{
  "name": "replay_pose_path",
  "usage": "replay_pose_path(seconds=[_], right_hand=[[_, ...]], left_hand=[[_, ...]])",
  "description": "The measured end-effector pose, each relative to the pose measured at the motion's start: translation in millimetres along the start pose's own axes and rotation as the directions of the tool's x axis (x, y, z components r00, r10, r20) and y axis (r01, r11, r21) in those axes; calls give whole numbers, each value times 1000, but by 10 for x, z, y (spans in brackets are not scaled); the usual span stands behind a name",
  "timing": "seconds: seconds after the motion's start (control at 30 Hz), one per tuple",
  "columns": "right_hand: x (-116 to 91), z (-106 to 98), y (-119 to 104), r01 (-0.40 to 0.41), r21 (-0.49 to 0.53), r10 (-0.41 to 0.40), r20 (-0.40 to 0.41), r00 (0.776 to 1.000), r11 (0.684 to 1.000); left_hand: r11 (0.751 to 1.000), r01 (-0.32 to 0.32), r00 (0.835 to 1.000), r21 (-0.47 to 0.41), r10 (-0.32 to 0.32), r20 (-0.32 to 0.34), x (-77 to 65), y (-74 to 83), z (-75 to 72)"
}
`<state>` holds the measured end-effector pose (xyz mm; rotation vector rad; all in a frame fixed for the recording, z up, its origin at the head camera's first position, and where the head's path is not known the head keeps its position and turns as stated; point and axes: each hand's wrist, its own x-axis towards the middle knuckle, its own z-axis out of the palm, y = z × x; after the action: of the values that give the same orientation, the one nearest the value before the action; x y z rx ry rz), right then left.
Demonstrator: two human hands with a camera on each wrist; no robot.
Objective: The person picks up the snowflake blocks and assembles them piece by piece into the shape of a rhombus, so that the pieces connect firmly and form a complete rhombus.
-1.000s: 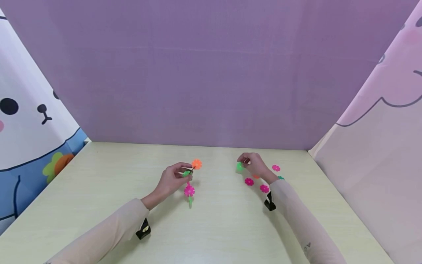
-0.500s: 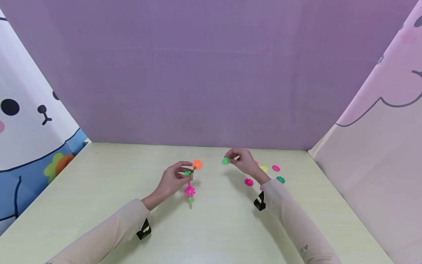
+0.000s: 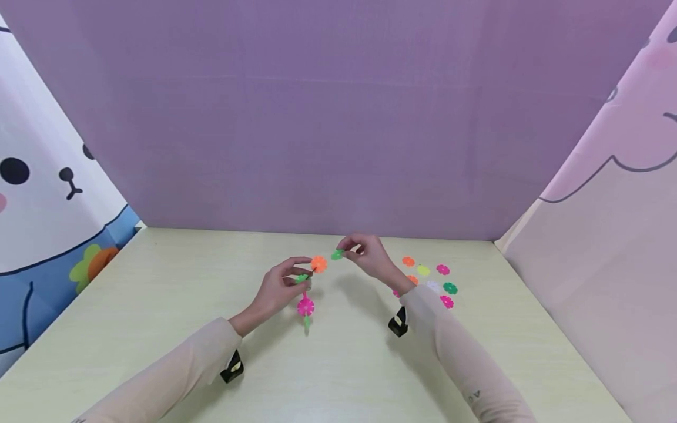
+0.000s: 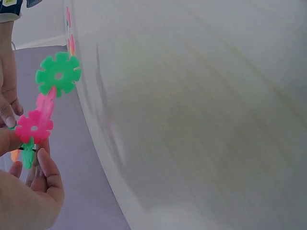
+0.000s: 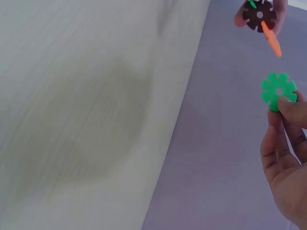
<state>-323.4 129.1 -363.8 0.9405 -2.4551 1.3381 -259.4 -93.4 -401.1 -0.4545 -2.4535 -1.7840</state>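
In the head view my left hand (image 3: 276, 289) grips a chain of notched, flower-shaped plastic discs slotted edge to edge. An orange disc (image 3: 319, 264) forms the chain's upper end; below the fingers hangs a pink disc (image 3: 305, 307). The left wrist view shows a green disc (image 4: 58, 75) at the other end. A dark disc (image 5: 259, 15) carries the orange one in the right wrist view. Between thumb and fingers my right hand (image 3: 370, 257) pinches a loose green disc (image 5: 277, 88), held a short gap to the right of the orange disc. Fingers partly hide the chain's middle.
Right of my right hand, several loose discs lie on the pale wooden table (image 3: 338, 376), among them an orange disc (image 3: 408, 261), a yellow disc (image 3: 423, 270) and a dark green disc (image 3: 450, 288). My right forearm partly covers this group. A purple panel (image 3: 338, 129) rises behind the table.
My right hand has moved left from the loose discs with the green disc, closing in on the orange one. The left hand with the chain has barely moved.
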Motion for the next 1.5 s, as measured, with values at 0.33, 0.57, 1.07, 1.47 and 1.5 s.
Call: replay_pose_path(seconds=[0.33, 0.57, 1.07, 1.47, 1.5], right_hand=[[55, 67, -123, 83, -41, -82, 27, 996, 996], [59, 69, -121, 105, -50, -102, 54, 993, 993], [31, 110, -173, 198, -32, -196, 40, 980, 980], [-6, 133, -300, 242, -53, -242, 7, 970, 969], [-20, 125, -343, 245, -52, -245, 6, 969, 968]], left_hand=[[1000, -27, 1000, 7, 27, 5, -11, 40, 0], [1000, 3, 1000, -8, -3, 2, 8, -9, 10], [997, -61, 994, 41, 65, -86, -84, 306, 35], [992, -80, 986, 94, 93, -140, 17, 32, 72], [992, -79, 986, 103, 93, -141, 15, 34, 75]])
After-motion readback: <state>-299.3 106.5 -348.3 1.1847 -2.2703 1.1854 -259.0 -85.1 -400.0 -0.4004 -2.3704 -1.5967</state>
